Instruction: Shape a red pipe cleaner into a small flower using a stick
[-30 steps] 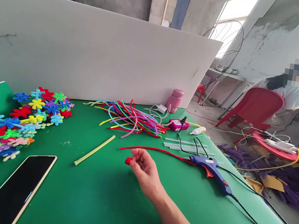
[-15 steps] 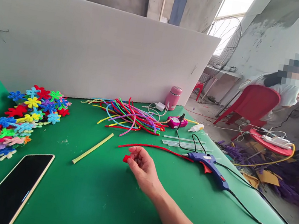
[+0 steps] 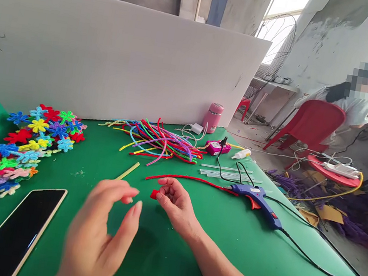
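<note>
My right hand point(image 3: 175, 204) is closed on a small red fuzzy piece point(image 3: 154, 194), which looks like folded pipe cleaner and pokes out past the thumb and fingertips. To its left, my left hand point(image 3: 101, 232) is raised over the table, thumb and index finger apart, with nothing between them. Partly hidden behind that hand lies a pale yellow stick point(image 3: 131, 169). Just beyond my right hand, a long red pipe cleaner point(image 3: 186, 178) stretches across to the blue glue gun point(image 3: 258, 202), which rests on its side.
Colourful pipe-cleaner flowers point(image 3: 23, 149) are heaped at left, near a phone point(image 3: 19, 228). Farther back lie loose pipe cleaners point(image 3: 165, 144), clear glue sticks point(image 3: 223, 175), a magenta box point(image 3: 217, 148) and a pink bottle point(image 3: 212, 118). A black cord point(image 3: 317, 268) trails right. A person sits beyond.
My left hand has come into view from below and now hovers beside my right hand, covering part of the yellow stick. My right hand keeps its hold on the red piece.
</note>
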`<state>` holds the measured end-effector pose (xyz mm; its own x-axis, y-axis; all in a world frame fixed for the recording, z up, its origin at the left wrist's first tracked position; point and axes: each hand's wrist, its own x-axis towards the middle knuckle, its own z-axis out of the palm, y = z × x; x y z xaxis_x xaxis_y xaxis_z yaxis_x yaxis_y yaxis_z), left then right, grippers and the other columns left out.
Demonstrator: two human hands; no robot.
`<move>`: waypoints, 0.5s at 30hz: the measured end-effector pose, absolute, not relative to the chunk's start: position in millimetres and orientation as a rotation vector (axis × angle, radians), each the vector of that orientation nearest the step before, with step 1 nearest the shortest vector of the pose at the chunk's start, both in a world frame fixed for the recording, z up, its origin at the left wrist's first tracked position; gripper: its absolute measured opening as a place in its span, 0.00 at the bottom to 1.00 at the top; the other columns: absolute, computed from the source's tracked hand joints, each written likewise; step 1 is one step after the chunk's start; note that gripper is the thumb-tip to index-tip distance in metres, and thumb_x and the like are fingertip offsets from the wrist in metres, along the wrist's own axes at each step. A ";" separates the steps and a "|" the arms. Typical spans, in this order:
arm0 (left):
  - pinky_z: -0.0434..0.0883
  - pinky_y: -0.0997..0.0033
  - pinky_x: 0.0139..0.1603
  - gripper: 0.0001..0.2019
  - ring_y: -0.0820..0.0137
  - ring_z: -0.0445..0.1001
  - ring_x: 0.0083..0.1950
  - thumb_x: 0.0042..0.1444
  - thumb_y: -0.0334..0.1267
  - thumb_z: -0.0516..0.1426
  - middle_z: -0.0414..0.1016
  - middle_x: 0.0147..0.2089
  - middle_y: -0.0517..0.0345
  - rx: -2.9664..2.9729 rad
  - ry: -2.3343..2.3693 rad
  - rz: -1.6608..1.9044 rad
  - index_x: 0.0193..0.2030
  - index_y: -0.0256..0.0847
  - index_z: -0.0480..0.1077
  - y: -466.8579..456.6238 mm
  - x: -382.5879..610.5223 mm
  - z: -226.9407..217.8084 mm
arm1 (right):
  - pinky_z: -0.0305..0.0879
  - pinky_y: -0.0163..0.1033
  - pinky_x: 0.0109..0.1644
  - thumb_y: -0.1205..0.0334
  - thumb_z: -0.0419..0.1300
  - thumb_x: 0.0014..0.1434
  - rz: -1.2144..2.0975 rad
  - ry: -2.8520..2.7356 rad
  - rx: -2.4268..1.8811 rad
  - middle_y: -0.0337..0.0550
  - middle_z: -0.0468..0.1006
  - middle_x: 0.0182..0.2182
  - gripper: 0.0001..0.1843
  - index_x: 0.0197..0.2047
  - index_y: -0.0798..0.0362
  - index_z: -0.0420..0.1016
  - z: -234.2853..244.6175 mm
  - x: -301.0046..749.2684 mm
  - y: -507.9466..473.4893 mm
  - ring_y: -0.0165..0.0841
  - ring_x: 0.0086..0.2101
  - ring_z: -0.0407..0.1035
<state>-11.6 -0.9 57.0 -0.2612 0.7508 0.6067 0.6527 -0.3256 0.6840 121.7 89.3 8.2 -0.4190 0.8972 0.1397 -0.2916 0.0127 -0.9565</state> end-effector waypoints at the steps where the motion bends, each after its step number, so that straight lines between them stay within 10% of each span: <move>1: 0.69 0.70 0.37 0.08 0.70 0.69 0.36 0.52 0.39 0.55 0.68 0.39 0.56 1.885 1.742 1.542 0.39 0.42 0.68 9.5 -11.1 54.5 | 0.57 0.32 0.31 0.61 0.59 0.49 1.600 -1.332 -0.673 0.32 0.62 0.23 0.13 0.38 0.53 0.63 8.0 122.2 89.4 0.26 0.27 0.62; 15: 0.63 0.77 0.30 0.09 0.74 0.64 0.27 0.48 0.43 0.57 0.66 0.23 0.63 1.095 1.382 1.307 0.28 0.40 0.70 26.5 -13.1 14.5 | 0.59 0.33 0.32 0.63 0.58 0.52 1.502 -1.630 -0.631 0.35 0.66 0.27 0.13 0.43 0.52 0.64 7.8 123.6 83.7 0.25 0.27 0.60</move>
